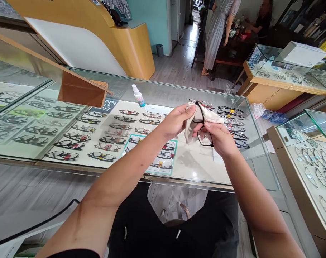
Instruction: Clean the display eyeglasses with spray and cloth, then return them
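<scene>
Black-framed eyeglasses (205, 139) are held in the air between my two hands, above a glass display case. My left hand (177, 121) pinches a cream cleaning cloth (190, 130), which is folded around the upper lens. Fingers of my right hand (219, 138) are closed on the frame near its bridge, with part of the cloth draped behind them. The lower lens shows uncovered. Beyond my left hand, a white spray bottle (138, 96) with a blue base stands upright on the glass top.
Rows of eyeglasses (108, 147) lie inside the glass case (200, 176) under my hands. A wooden-framed mirror or stand (82, 91) is at the left. Other display cases (289, 73) are on the right. A person in a grey outfit (218, 32) stands at the back.
</scene>
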`<move>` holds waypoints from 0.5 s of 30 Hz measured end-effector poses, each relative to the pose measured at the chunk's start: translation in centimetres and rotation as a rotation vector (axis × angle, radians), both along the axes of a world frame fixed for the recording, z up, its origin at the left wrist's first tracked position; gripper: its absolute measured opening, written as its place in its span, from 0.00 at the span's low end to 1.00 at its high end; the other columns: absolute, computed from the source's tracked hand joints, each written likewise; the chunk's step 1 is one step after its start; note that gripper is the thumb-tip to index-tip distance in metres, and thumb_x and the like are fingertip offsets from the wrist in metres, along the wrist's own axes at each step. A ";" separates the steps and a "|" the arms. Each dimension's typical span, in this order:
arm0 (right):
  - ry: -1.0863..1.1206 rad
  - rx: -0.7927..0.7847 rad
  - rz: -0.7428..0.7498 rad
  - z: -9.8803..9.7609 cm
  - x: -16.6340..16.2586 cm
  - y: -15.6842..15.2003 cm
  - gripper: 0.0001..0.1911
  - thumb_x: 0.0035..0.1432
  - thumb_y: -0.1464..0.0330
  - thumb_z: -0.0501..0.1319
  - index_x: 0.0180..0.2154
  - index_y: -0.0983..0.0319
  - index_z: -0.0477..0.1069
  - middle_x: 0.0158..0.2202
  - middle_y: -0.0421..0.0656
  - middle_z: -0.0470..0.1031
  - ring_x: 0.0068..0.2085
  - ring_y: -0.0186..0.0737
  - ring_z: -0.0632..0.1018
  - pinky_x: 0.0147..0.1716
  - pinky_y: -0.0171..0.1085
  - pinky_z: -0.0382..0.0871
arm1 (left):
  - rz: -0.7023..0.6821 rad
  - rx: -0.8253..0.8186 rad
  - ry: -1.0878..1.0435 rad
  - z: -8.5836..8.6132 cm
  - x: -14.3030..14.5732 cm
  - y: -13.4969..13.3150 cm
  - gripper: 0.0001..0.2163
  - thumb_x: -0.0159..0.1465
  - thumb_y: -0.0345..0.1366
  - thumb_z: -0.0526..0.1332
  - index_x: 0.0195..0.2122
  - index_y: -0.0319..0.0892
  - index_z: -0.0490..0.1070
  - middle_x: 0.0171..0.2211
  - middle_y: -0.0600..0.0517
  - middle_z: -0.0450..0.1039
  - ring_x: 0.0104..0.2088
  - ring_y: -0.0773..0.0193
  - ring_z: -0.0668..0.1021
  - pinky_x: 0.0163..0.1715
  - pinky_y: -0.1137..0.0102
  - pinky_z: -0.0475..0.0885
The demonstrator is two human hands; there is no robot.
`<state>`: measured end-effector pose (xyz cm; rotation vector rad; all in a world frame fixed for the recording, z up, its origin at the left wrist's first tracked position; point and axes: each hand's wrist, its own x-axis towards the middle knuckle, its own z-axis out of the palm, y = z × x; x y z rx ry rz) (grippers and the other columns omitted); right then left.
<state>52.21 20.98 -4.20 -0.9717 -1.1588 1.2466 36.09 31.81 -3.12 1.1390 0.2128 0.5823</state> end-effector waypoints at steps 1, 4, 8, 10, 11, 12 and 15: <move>0.011 0.008 -0.011 0.1 0.0 0.0 0.20 0.67 0.50 0.68 0.38 0.60 0.85 0.32 0.45 0.81 0.34 0.42 0.76 0.38 0.39 0.71 | -0.020 -0.012 -0.009 0.2 -0.1 0.0 0.22 0.65 0.55 0.72 0.40 0.42 0.69 0.23 0.53 0.76 0.20 0.63 0.79 0.22 0.72 0.74; 0.016 0.031 -0.017 0.1 0.0 0.2 0.20 0.67 0.50 0.69 0.38 0.60 0.86 0.34 0.45 0.82 0.34 0.42 0.75 0.37 0.39 0.70 | -0.049 -0.020 -0.021 0.5 -0.3 -0.2 0.21 0.63 0.48 0.77 0.43 0.42 0.69 0.24 0.56 0.74 0.21 0.67 0.77 0.24 0.74 0.73; 0.024 0.044 0.005 0.0 -0.2 0.3 0.20 0.67 0.49 0.69 0.38 0.60 0.85 0.35 0.45 0.82 0.34 0.41 0.74 0.38 0.39 0.70 | 0.000 0.030 -0.012 0.5 -0.2 -0.5 0.21 0.61 0.44 0.79 0.45 0.43 0.69 0.23 0.59 0.72 0.20 0.71 0.73 0.22 0.76 0.70; 0.019 0.040 0.016 -0.1 -0.2 0.3 0.21 0.68 0.49 0.68 0.38 0.60 0.86 0.35 0.45 0.81 0.35 0.41 0.75 0.38 0.39 0.70 | 0.044 0.070 -0.006 0.3 0.0 -0.7 0.22 0.61 0.47 0.78 0.44 0.43 0.69 0.21 0.59 0.71 0.18 0.71 0.72 0.21 0.76 0.69; 0.003 0.037 0.021 -0.2 -0.2 0.3 0.21 0.69 0.49 0.67 0.38 0.60 0.86 0.35 0.45 0.81 0.34 0.40 0.74 0.38 0.39 0.69 | 0.080 0.087 -0.006 0.1 0.2 -0.8 0.22 0.62 0.50 0.77 0.43 0.43 0.69 0.20 0.59 0.70 0.18 0.71 0.71 0.20 0.76 0.68; -0.020 0.037 0.028 -0.3 -0.2 0.3 0.21 0.70 0.49 0.66 0.39 0.59 0.86 0.36 0.45 0.81 0.34 0.40 0.74 0.38 0.39 0.69 | 0.125 0.098 -0.007 0.0 0.4 -0.9 0.22 0.63 0.52 0.76 0.42 0.43 0.69 0.19 0.60 0.69 0.17 0.71 0.70 0.19 0.76 0.68; -0.103 0.062 0.039 -0.4 -0.2 0.2 0.22 0.70 0.48 0.66 0.40 0.59 0.87 0.36 0.45 0.82 0.33 0.39 0.73 0.37 0.39 0.69 | 0.240 0.097 -0.004 -0.3 0.7 -1.2 0.23 0.67 0.59 0.69 0.36 0.44 0.67 0.16 0.59 0.68 0.14 0.71 0.68 0.16 0.76 0.64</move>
